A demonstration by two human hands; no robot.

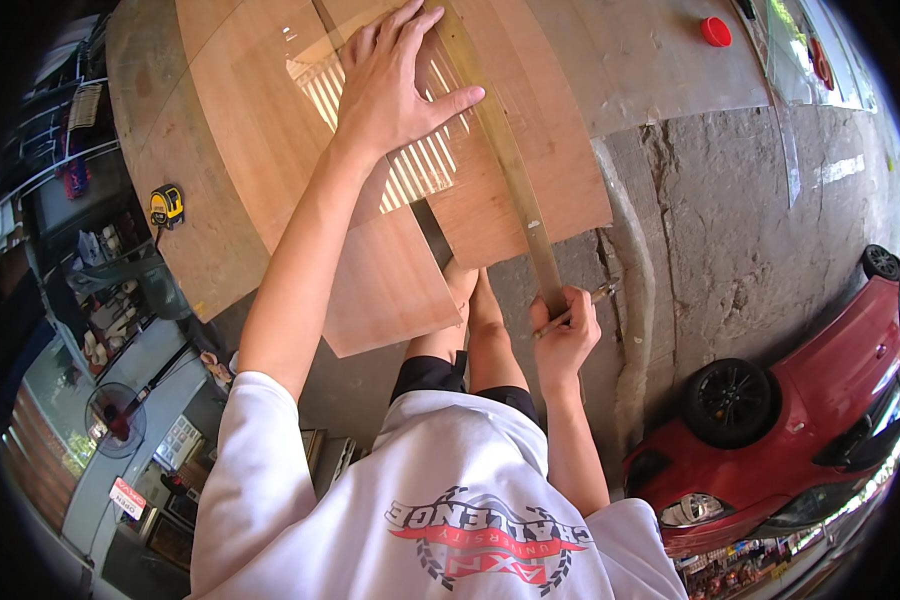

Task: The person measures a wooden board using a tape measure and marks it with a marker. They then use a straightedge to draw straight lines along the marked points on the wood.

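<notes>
A long, narrow brass-coloured straightedge [510, 175] lies lengthwise over a thin sheet of brown plywood [560, 180]. My left hand [390, 95] is spread flat on the board, its fingertips and thumb reaching the strip's left edge. At the strip's near end, my right hand [567, 335] is closed round a slim, pencil-like tool [604, 291]; its exact kind does not show. Another plywood piece [385, 290] sticks out over the near edge, beside a dark gap. Bright striped light falls on the wood beneath my left hand.
A yellow and black tape measure [167, 206] rests on the worktable [135, 130] at left. A red round cap [715, 31] sits at the far right. Beyond the cracked concrete floor [710, 230] stands a red car [820, 400]. A fan [116, 420] is at lower left.
</notes>
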